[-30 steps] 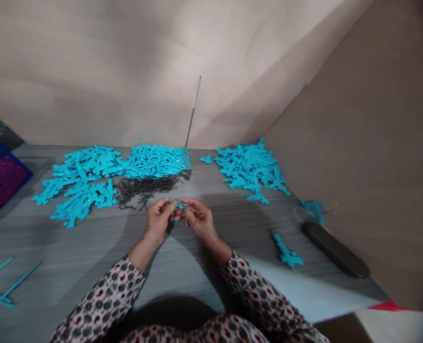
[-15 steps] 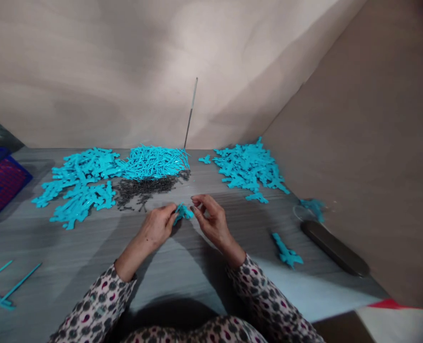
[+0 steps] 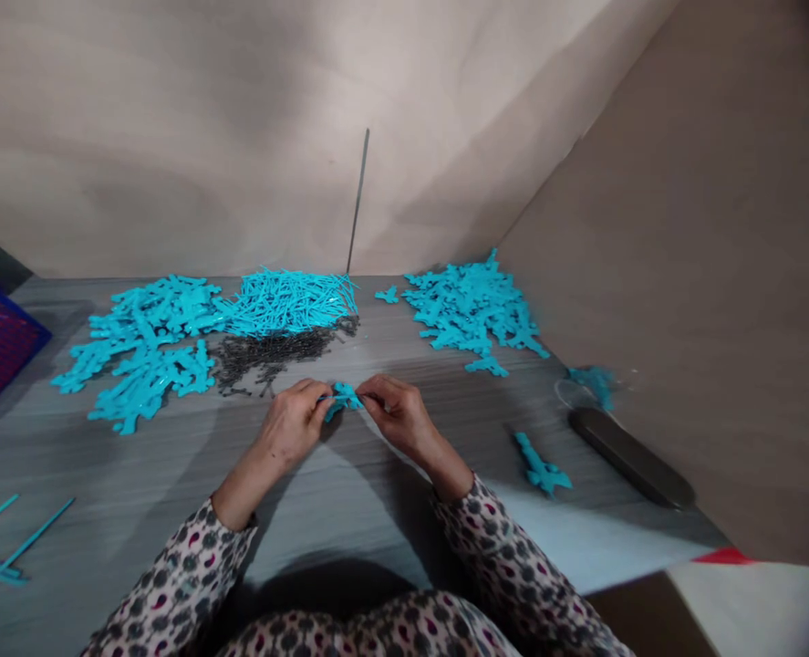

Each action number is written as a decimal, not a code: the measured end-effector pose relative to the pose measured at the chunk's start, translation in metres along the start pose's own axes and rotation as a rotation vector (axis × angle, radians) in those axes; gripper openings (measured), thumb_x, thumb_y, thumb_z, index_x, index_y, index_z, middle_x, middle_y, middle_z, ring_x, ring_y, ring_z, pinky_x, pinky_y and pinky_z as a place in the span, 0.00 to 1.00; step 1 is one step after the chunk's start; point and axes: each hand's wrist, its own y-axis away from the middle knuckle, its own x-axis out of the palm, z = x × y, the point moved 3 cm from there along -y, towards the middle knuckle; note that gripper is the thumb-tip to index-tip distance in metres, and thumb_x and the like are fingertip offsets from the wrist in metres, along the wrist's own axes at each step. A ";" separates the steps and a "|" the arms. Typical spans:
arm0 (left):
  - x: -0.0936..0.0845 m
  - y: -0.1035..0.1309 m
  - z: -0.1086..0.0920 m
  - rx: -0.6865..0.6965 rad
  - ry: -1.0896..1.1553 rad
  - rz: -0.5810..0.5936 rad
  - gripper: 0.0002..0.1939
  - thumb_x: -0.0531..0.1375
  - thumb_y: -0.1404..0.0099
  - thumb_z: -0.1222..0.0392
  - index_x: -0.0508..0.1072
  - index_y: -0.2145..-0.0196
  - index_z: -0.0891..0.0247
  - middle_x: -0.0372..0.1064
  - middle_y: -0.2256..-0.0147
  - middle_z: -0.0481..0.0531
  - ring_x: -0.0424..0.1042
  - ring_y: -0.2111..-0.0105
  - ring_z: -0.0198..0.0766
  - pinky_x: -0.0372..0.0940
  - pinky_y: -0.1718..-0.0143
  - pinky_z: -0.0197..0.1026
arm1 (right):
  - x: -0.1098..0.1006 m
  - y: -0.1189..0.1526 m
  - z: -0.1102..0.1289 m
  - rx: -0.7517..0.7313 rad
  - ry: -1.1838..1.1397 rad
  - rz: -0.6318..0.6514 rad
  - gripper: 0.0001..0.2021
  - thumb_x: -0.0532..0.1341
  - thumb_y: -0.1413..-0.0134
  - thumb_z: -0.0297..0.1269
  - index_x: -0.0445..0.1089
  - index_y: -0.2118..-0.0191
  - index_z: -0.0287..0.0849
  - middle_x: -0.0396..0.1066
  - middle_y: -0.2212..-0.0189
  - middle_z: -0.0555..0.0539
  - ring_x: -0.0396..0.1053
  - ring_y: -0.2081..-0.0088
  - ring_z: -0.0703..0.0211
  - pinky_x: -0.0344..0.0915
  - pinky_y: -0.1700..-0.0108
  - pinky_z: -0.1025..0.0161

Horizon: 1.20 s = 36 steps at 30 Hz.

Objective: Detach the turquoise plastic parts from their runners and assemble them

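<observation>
A small turquoise plastic piece [image 3: 342,398] sits between my two hands, just above the grey table [image 3: 295,511]. My left hand [image 3: 295,422] is closed, thumb and fingers pinching its left end. From the other side, my right hand [image 3: 399,415] pinches at its right end, where a thin dark bit shows at the fingertips. Beyond my hands lies a pile of small dark pins [image 3: 271,354]. Behind that is a heap of thin turquoise sticks [image 3: 295,303]. My fingers hide part of the held piece.
Turquoise plastic parts are heaped at the left [image 3: 150,342] and right [image 3: 476,306]. One finished-looking turquoise piece [image 3: 542,467] lies near a dark oblong case [image 3: 629,456]. A blue basket [image 3: 7,351] stands far left; loose turquoise rods [image 3: 38,537] lie lower left.
My right hand has closed in on the right end of the turquoise piece, its fingertips now meeting there. My left hand keeps its pinch. The view has shifted slightly.
</observation>
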 end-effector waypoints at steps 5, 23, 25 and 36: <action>0.005 -0.003 0.010 -0.052 0.242 -0.078 0.10 0.56 0.36 0.61 0.75 0.71 0.64 0.72 0.74 0.50 0.69 0.72 0.36 0.60 0.69 0.35 | 0.000 0.001 -0.003 0.056 0.020 -0.014 0.06 0.57 0.46 0.26 0.72 0.66 0.41 0.72 0.74 0.49 0.68 0.73 0.63 0.62 0.69 0.68; 0.031 0.002 0.030 -0.345 0.502 -0.005 0.13 0.59 0.43 0.55 0.77 0.74 0.67 0.65 0.82 0.47 0.59 0.80 0.31 0.53 0.78 0.33 | -0.002 0.004 -0.007 -0.020 0.051 0.126 0.09 0.54 0.44 0.23 0.68 0.69 0.42 0.68 0.75 0.49 0.64 0.74 0.64 0.58 0.70 0.68; 0.033 0.002 0.030 -0.351 0.531 0.004 0.12 0.59 0.43 0.55 0.77 0.75 0.67 0.64 0.82 0.46 0.58 0.80 0.31 0.52 0.79 0.33 | -0.002 0.005 -0.010 -0.028 0.044 0.127 0.09 0.54 0.45 0.23 0.69 0.70 0.42 0.67 0.76 0.49 0.64 0.74 0.64 0.58 0.71 0.68; 0.043 0.007 0.027 -0.401 0.569 0.006 0.13 0.59 0.44 0.53 0.72 0.79 0.66 0.62 0.83 0.46 0.57 0.81 0.31 0.52 0.78 0.33 | 0.002 0.007 -0.017 -0.014 0.023 0.225 0.11 0.53 0.44 0.23 0.68 0.72 0.41 0.67 0.76 0.50 0.64 0.74 0.64 0.59 0.69 0.68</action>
